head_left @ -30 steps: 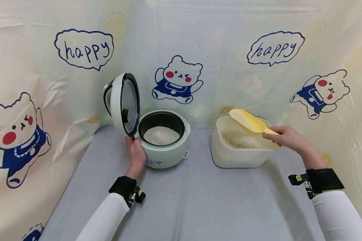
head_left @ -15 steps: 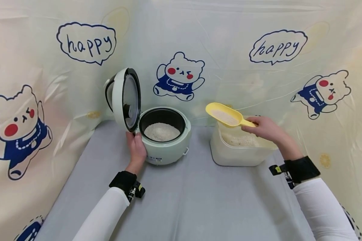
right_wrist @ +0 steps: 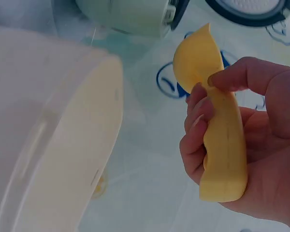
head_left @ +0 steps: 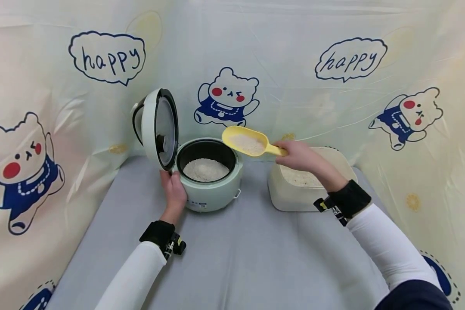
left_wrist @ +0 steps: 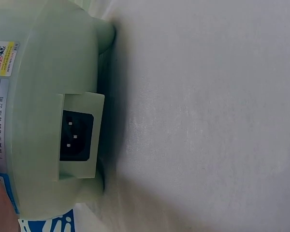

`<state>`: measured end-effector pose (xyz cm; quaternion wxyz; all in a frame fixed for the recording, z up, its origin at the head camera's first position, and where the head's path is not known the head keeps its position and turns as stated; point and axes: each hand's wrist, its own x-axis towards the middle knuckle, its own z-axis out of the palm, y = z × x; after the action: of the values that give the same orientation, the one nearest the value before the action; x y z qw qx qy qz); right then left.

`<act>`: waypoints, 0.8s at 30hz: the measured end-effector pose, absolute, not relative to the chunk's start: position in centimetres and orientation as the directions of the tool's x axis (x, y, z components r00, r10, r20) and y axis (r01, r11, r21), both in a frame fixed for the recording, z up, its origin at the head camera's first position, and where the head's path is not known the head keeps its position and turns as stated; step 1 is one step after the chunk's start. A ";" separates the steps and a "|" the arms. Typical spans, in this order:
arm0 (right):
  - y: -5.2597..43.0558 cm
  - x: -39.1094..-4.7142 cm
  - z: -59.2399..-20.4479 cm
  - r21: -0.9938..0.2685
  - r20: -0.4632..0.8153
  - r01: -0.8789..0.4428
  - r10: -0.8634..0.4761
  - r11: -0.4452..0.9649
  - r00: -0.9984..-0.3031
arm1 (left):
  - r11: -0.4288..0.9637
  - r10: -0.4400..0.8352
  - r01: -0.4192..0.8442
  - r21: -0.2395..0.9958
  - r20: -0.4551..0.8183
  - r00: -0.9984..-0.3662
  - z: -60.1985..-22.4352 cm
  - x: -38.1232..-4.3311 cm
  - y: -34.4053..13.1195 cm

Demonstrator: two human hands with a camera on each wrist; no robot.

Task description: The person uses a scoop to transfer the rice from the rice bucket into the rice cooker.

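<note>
My right hand (head_left: pixel 300 156) grips the handle of a yellow scoop (head_left: pixel 249 143) with rice in it. In the right wrist view, fingers and thumb wrap the handle of the scoop (right_wrist: pixel 224 145). The scoop's bowl hangs over the right rim of a pale green rice cooker (head_left: pixel 213 196). Rice (head_left: pixel 206 170) lies in its dark inner pot, and its lid (head_left: pixel 165 131) stands up at the left. My left hand (head_left: pixel 174 193) rests against the cooker's left side below the hinge, fingers fairly straight. Only a sliver of that hand (left_wrist: pixel 1 208) shows in the left wrist view.
A cream rice bin (head_left: pixel 290 198) with rice inside stands to the right, partly hidden behind my right forearm. Grey cloth (head_left: pixel 232 254) covers the table. A printed curtain (head_left: pixel 286 56) hangs close behind. The cooker's power socket (left_wrist: pixel 76 136) has no plug in it.
My right hand has carried the scoop of rice leftward from above the bin to the cooker's right rim. My left hand has stayed at the cooker's side.
</note>
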<state>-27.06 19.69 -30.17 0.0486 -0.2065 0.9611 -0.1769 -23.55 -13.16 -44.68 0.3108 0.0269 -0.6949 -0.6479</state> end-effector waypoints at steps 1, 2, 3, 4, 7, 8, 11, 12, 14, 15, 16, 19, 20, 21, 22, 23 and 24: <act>19.0 -27.1 -30.2 -0.339 -0.005 -0.403 -0.430 0.850 -0.903 | 0.152 -0.447 0.362 0.919 0.391 -0.804 -44.7 -23.5 -13.2; 18.2 -27.0 -30.2 -0.325 0.008 -0.424 -0.445 0.846 -0.895 | 0.150 -0.452 0.361 0.920 0.389 -0.803 -44.7 -23.4 -13.1; 17.6 -26.9 -30.4 -0.310 0.027 -0.446 -0.461 0.840 -0.887 | 0.154 -0.453 0.362 0.919 0.392 -0.801 -44.7 -23.4 -13.1; 17.0 -26.9 -30.5 -0.285 0.048 -0.467 -0.474 0.837 -0.879 | 0.159 -0.451 0.365 0.917 0.397 -0.799 -44.7 -23.5 -13.2; 15.6 -26.5 -31.1 -0.196 0.104 -0.508 -0.497 0.839 -0.861 | 0.173 -0.443 0.383 0.907 0.419 -0.792 -44.9 -23.7 -13.2; 15.2 -26.3 -31.4 -0.164 0.121 -0.517 -0.503 0.840 -0.856 | 0.178 -0.442 0.391 0.903 0.429 -0.788 -45.3 -24.0 -13.4; 14.1 -26.0 -32.1 -0.066 0.162 -0.526 -0.511 0.848 -0.844 | 0.184 -0.447 0.408 0.894 0.446 -0.776 -46.5 -25.0 -13.9; 13.7 -25.9 -32.3 -0.053 0.175 -0.527 -0.511 0.848 -0.841 | 0.185 -0.450 0.411 0.893 0.449 -0.772 -47.0 -25.3 -14.1; 13.1 -25.8 -32.6 -0.031 0.206 -0.536 -0.519 0.844 -0.830 | 0.192 -0.452 0.413 0.890 0.454 -0.768 -47.8 -25.9 -14.4; 12.9 -25.8 -32.8 -0.020 0.226 -0.541 -0.523 0.841 -0.822 | 0.197 -0.453 0.413 0.889 0.456 -0.766 -47.9 -26.0 -14.5; 12.6 -25.8 -32.9 -0.011 0.247 -0.546 -0.527 0.837 -0.813 | 0.199 -0.453 0.413 0.889 0.457 -0.765 -48.0 -26.0 -14.5; 12.1 -25.8 -33.3 0.033 0.319 -0.564 -0.544 0.825 -0.777 | 0.190 -0.447 0.406 0.894 0.447 -0.775 -46.7 -24.9 -14.2; 12.0 -25.7 -33.4 0.041 0.336 -0.565 -0.544 0.824 -0.768 | 0.186 -0.446 0.409 0.893 0.448 -0.775 -46.2 -24.6 -14.0; 11.9 -25.6 -33.5 0.049 0.354 -0.568 -0.546 0.822 -0.760 | 0.184 -0.443 0.414 0.891 0.451 -0.775 -45.8 -24.2 -13.9; 11.9 -25.5 -33.6 0.052 0.369 -0.571 -0.547 0.820 -0.752 | 0.179 -0.440 0.417 0.891 0.452 -0.776 -45.3 -23.9 -13.8; 11.9 -25.4 -33.8 0.059 0.381 -0.572 -0.548 0.818 -0.744 | 0.178 -0.438 0.420 0.890 0.454 -0.776 -44.9 -23.6 -13.6; 11.9 -25.2 -33.9 0.062 0.390 -0.574 -0.549 0.817 -0.739 | 0.179 -0.438 0.430 0.885 0.463 -0.771 -45.0 -23.5 -13.6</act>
<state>-25.25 11.86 -33.94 -0.1990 -0.3011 0.9321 -0.0312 -23.48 -13.59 -44.97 0.3386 0.0027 -0.6892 -0.6406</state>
